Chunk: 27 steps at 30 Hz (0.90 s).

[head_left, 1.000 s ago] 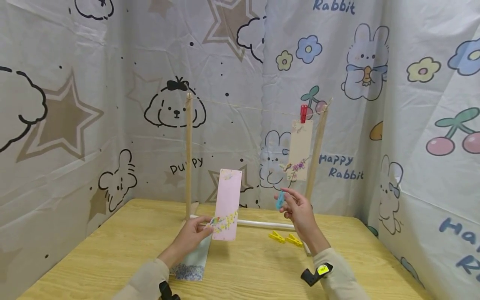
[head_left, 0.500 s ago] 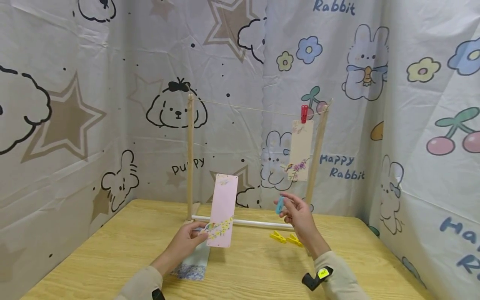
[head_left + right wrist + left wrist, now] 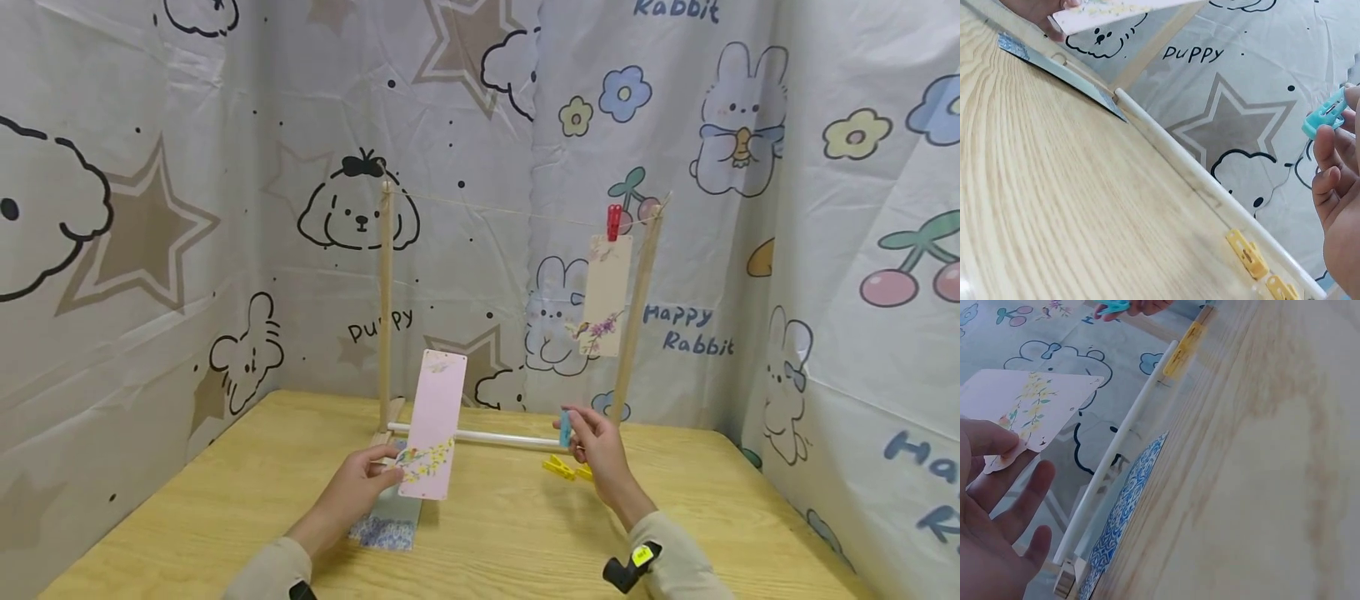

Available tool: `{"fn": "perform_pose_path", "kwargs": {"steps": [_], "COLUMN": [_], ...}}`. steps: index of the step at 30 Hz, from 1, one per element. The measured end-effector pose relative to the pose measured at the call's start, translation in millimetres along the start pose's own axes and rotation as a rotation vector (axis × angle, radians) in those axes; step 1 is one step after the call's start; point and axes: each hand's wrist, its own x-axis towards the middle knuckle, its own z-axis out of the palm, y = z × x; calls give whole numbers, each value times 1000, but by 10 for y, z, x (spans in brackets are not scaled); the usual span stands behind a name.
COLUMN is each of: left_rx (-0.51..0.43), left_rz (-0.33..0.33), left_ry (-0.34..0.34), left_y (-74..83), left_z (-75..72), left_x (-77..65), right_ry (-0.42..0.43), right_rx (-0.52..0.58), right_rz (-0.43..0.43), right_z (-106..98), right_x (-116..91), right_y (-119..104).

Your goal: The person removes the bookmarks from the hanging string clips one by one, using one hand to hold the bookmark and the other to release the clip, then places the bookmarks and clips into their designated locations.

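A pink bookmark-shaped card (image 3: 437, 400) with yellow flowers is pinched at its lower left edge by my left hand (image 3: 358, 483), held upright and slightly tilted above the table. Between the thumb and fingers of my right hand (image 3: 602, 454) is a blue clothespin (image 3: 1325, 115), raised over the table in front of the rack's right post. A cream card (image 3: 606, 296) hangs from the string (image 3: 495, 210) by a red clothespin (image 3: 614, 222), near the right post. Under my left hand lies a pale card with a blue pattern (image 3: 386, 532), partly hidden.
Two yellow clothespins (image 3: 1247, 254) lie on the wooden table (image 3: 495, 533) beside the rack's white bottom rod (image 3: 510, 438). Wooden posts (image 3: 386, 308) hold the string at both ends. Patterned curtains (image 3: 465, 125) surround the table.
My left hand has moved left and a little down with the pink card, which leans more now. The right hand has sunk slightly with the blue clothespin. The head view has shifted a little.
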Motion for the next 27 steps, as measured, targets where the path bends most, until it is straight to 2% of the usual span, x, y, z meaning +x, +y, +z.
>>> {"fn": "perform_pose_path", "kwargs": {"steps": [3,7,14,18,23,27], "left_rx": [-11,-2,52,47,33,68], "left_rz": [-33,-42,-6,-9,28,51], "left_ry": [-8,-11,-9,-16,-61,-70], "left_y": [10,5,-23,-42,-70,-75], "left_z": [-36,-69,-133,-168,-221,-215], "left_x": [-50,-103,-149,-152,-159,-167], "right_ry": [6,15,50,65,52,26], "right_rx": [-17,-31,-78,-101,-123,-162], "right_rz": [6,0,26,45,102,145], "right_z": [-32,-66,-75,-89,-99,-104], "right_x": [-17,-34,-67,-75,-103,-139], "right_y": [20,68,157,204,249,292]}}
